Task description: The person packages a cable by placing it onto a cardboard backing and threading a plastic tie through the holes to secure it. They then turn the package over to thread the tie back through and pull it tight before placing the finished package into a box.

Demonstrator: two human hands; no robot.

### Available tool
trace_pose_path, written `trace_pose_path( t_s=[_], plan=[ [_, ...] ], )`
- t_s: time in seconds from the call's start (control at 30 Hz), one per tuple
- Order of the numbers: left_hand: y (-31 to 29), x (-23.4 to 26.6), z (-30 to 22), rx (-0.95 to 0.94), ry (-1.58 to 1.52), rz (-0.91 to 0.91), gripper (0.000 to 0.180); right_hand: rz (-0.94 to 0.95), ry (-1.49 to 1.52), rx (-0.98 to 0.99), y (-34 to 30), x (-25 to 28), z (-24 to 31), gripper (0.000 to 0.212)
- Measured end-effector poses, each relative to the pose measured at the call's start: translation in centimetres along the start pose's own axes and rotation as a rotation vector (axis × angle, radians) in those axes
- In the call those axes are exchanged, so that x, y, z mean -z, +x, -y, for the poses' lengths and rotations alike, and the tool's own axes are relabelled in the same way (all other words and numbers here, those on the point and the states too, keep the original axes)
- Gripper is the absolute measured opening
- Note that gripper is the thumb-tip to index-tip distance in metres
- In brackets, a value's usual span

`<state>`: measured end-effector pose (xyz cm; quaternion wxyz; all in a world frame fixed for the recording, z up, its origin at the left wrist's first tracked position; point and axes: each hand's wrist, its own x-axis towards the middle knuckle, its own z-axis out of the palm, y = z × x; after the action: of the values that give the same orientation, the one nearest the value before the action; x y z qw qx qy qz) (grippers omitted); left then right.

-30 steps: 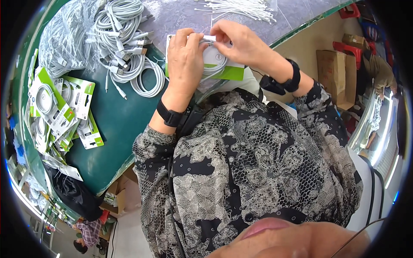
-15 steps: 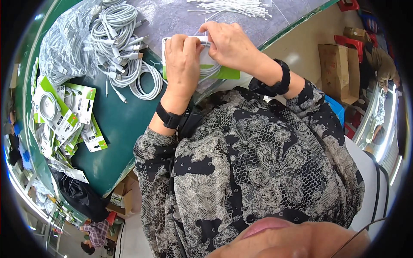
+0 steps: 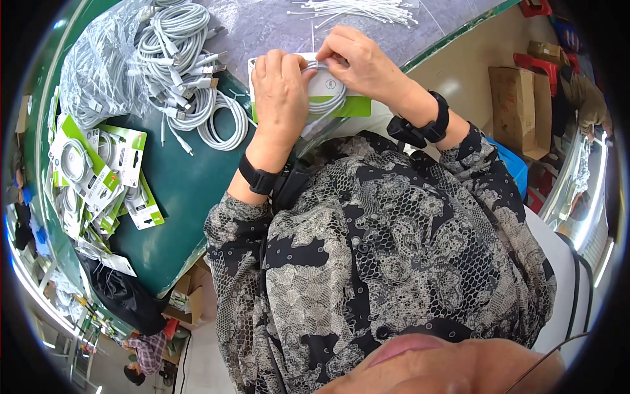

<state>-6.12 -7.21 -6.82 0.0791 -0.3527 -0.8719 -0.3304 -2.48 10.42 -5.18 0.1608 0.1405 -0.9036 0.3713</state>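
Note:
A coiled grey-white cable [image 3: 336,103] lies on a white and green backing card [image 3: 357,107] at the table's near edge. My left hand [image 3: 281,84] rests over the card's left part, its fingers curled onto the coil. At the coil's top, my right hand [image 3: 357,62] pinches with thumb and forefinger; whatever is between those fingertips is too small to make out. Between the two hands, the card's printed face shows through the coil's middle. White cable ties [image 3: 354,10] are spread on the table beyond my hands.
Left of my hands lies a heap of coiled cables [image 3: 180,59] beside a clear plastic bag [image 3: 102,69]. Carded cables [image 3: 98,174] are piled on the green table [image 3: 177,180] at the left. A cardboard box [image 3: 518,111] stands on the floor at the right.
My right hand has shifted slightly right and up along the coil, uncovering more of the cable and the card's middle. The left hand stays nearly in place.

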Motion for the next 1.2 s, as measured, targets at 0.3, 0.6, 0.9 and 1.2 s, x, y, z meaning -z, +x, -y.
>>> trace_pose_path(
  t_s=[0.3,0.6,0.9,1.2],
  plan=[
    [0.3,0.0,-0.3,-0.118,0.013,-0.018,0.021,0.072,-0.052,0.073,0.0,1.0,-1.2,0.011],
    [0.0,0.1,-0.2,-0.252,-0.068,-0.012,0.021,0.437,-0.093,0.234,3.3,2.6,-2.4,0.012],
    [-0.1,0.8,-0.5,-0.331,-0.134,-0.035,0.020,0.638,0.061,0.159,2.9,3.3,-2.2,0.010],
    [-0.2,1.1,-1.1,-0.407,-0.267,0.096,0.021,0.917,0.238,-0.150,2.6,4.8,-1.9,0.015]
  ],
)
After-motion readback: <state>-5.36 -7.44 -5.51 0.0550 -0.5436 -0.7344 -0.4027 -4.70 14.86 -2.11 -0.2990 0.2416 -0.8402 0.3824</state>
